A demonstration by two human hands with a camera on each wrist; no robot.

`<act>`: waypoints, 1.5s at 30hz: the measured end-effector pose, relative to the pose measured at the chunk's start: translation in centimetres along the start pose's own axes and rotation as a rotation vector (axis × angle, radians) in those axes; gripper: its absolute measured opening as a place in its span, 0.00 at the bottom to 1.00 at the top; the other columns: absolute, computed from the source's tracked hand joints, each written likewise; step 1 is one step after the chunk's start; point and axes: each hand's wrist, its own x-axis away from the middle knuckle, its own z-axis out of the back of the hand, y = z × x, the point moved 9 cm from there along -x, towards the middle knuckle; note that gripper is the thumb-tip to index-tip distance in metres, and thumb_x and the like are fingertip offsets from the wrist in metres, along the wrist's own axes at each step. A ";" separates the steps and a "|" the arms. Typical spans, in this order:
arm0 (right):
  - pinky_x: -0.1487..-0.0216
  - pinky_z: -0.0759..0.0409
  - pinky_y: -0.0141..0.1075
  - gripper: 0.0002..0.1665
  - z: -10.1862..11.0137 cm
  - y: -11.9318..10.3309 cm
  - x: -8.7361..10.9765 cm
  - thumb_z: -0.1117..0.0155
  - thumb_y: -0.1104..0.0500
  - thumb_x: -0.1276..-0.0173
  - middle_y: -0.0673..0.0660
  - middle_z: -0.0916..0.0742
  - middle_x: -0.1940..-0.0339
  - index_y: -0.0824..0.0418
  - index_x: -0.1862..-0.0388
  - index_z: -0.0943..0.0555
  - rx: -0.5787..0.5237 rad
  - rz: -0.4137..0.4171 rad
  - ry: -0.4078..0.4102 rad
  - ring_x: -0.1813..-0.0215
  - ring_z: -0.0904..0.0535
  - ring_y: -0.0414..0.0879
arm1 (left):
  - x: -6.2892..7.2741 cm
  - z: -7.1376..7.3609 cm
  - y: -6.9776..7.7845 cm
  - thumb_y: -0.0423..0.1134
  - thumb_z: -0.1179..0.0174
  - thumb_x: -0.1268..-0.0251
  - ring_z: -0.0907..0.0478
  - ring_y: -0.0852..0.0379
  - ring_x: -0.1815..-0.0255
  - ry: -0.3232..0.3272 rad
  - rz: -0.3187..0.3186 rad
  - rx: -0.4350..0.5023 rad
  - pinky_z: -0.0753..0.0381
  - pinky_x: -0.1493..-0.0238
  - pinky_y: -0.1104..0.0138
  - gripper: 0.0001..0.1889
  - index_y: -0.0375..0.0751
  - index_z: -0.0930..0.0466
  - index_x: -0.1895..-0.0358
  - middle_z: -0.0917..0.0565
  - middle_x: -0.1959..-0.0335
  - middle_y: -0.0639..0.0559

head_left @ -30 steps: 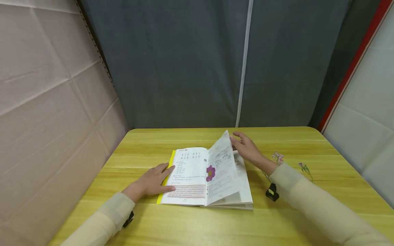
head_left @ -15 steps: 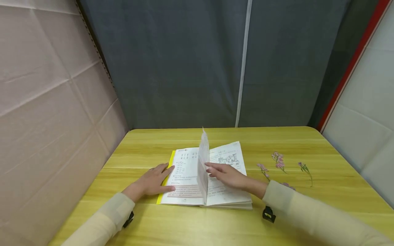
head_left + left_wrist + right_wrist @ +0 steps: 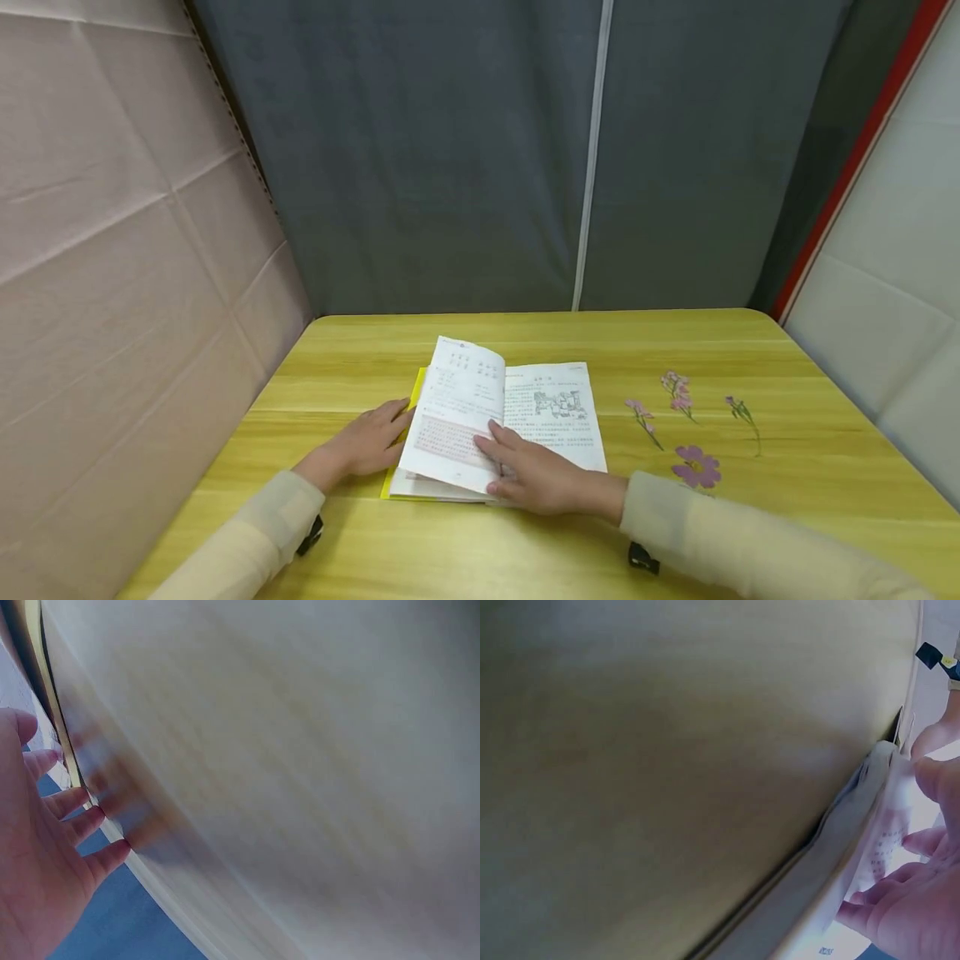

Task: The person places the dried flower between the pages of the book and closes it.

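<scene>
An open book (image 3: 551,437) with a yellow cover edge lies on the wooden table. Its left leaf (image 3: 453,400), printed with a pink text box, is slightly raised and slants over the pages beneath. My right hand (image 3: 536,475) rests near the spine, fingers extended onto the lower part of that leaf; the right wrist view shows the hand (image 3: 907,900) by the page edges. At the book's left edge lies my left hand (image 3: 367,442), its fingertips touching the margin and partly covered by the leaf. In the left wrist view, this hand's fingers (image 3: 109,859) are spread along the table edge.
On the table (image 3: 285,400), right of the book, lie a larger purple flower (image 3: 697,467), two pink sprigs, one of them a pink flower sprig (image 3: 677,392), and a green-stemmed purple sprig (image 3: 742,412). A dark grey curtain (image 3: 450,167) hangs behind.
My right hand has swung a leaf from right to left and come down near the spine. The purple flower seen inside the book is now hidden. My left hand has barely moved.
</scene>
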 end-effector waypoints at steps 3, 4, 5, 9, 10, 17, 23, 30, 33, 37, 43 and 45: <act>0.29 0.44 0.52 0.40 -0.3 -0.3 -0.1 0.43 0.45 0.27 0.64 0.46 0.22 0.55 0.22 0.42 0.040 0.009 -0.004 0.24 0.49 0.59 | 0.0 0.1 -0.2 0.48 0.62 0.21 0.45 0.38 0.27 0.004 0.009 0.035 0.40 0.34 0.45 0.28 0.39 0.45 0.24 0.42 0.27 0.34; 0.29 0.45 0.52 0.39 -0.4 -0.4 -0.1 0.43 0.44 0.27 0.65 0.46 0.22 0.55 0.23 0.41 0.056 0.013 -0.006 0.24 0.49 0.60 | 0.0 0.1 -0.4 0.47 0.63 0.20 0.45 0.39 0.27 0.001 0.022 0.047 0.41 0.33 0.46 0.28 0.40 0.45 0.24 0.42 0.26 0.35; 0.29 0.45 0.53 0.39 -0.5 -0.4 -0.1 0.44 0.44 0.27 0.65 0.45 0.23 0.55 0.23 0.41 0.072 0.016 -0.007 0.24 0.49 0.61 | 0.0 0.2 -0.5 0.45 0.62 0.21 0.45 0.40 0.27 0.004 0.030 0.060 0.41 0.33 0.46 0.27 0.41 0.45 0.24 0.42 0.26 0.36; 0.30 0.45 0.54 0.37 -0.8 -0.7 -0.2 0.45 0.44 0.26 0.65 0.44 0.23 0.55 0.24 0.38 0.125 0.025 0.004 0.25 0.48 0.64 | 0.0 0.3 -0.7 0.44 0.62 0.21 0.43 0.40 0.27 0.017 0.058 0.079 0.42 0.33 0.46 0.27 0.44 0.45 0.23 0.42 0.26 0.38; 0.30 0.44 0.54 0.36 -0.9 -0.7 -0.2 0.45 0.44 0.26 0.65 0.43 0.23 0.55 0.24 0.38 0.134 0.024 0.007 0.25 0.48 0.64 | 0.0 0.4 -0.7 0.44 0.62 0.21 0.43 0.40 0.28 0.024 0.059 0.083 0.42 0.33 0.46 0.27 0.44 0.45 0.23 0.42 0.26 0.38; 0.31 0.43 0.55 0.33 -1.1 -0.6 -0.3 0.45 0.45 0.26 0.64 0.40 0.24 0.54 0.26 0.34 0.147 0.018 0.006 0.26 0.46 0.65 | -0.4 0.8 -0.4 0.58 0.61 0.23 0.43 0.40 0.27 0.075 0.063 0.104 0.41 0.33 0.46 0.35 0.41 0.50 0.22 0.43 0.26 0.37; 0.31 0.42 0.54 0.32 -1.2 -0.6 -0.3 0.45 0.44 0.27 0.63 0.39 0.24 0.52 0.27 0.32 0.176 0.008 -0.007 0.26 0.45 0.65 | -0.9 0.4 0.2 0.69 0.59 0.31 0.45 0.38 0.27 0.035 0.076 0.103 0.43 0.32 0.46 0.43 0.46 0.51 0.22 0.48 0.24 0.36; 0.31 0.41 0.54 0.31 -1.2 -1.0 -0.4 0.46 0.44 0.26 0.62 0.37 0.24 0.52 0.27 0.32 0.222 0.013 -0.015 0.26 0.44 0.64 | -1.0 -0.4 0.6 0.70 0.55 0.34 0.47 0.36 0.27 -0.039 0.107 0.052 0.44 0.32 0.45 0.45 0.45 0.48 0.22 0.48 0.25 0.34; 0.31 0.40 0.53 0.31 -1.3 -0.9 -0.4 0.47 0.44 0.26 0.62 0.38 0.24 0.52 0.27 0.32 0.228 0.010 -0.021 0.26 0.44 0.64 | -1.0 -0.3 0.8 0.69 0.53 0.33 0.47 0.35 0.27 -0.051 0.101 0.037 0.44 0.32 0.45 0.45 0.43 0.47 0.23 0.47 0.25 0.32; 0.31 0.40 0.54 0.32 -1.1 -0.9 -0.5 0.47 0.43 0.26 0.62 0.38 0.24 0.52 0.27 0.32 0.217 0.013 -0.023 0.26 0.44 0.64 | -1.1 -0.3 0.9 0.68 0.52 0.33 0.48 0.35 0.27 -0.068 0.100 0.037 0.45 0.32 0.44 0.44 0.42 0.47 0.23 0.47 0.26 0.32; 0.31 0.40 0.53 0.32 -0.4 -1.0 -0.3 0.46 0.44 0.26 0.62 0.39 0.24 0.53 0.27 0.33 0.186 0.040 -0.016 0.27 0.44 0.65 | -1.1 -0.3 0.9 0.69 0.54 0.33 0.48 0.35 0.27 -0.071 0.100 0.028 0.45 0.32 0.44 0.45 0.42 0.47 0.23 0.47 0.25 0.32; 0.31 0.41 0.53 0.33 0.3 -1.1 -0.1 0.46 0.45 0.26 0.62 0.39 0.24 0.54 0.26 0.34 0.165 0.049 -0.010 0.26 0.45 0.63 | -1.1 -0.4 0.9 0.69 0.54 0.33 0.48 0.35 0.27 -0.070 0.099 0.023 0.45 0.32 0.44 0.45 0.42 0.47 0.23 0.47 0.26 0.32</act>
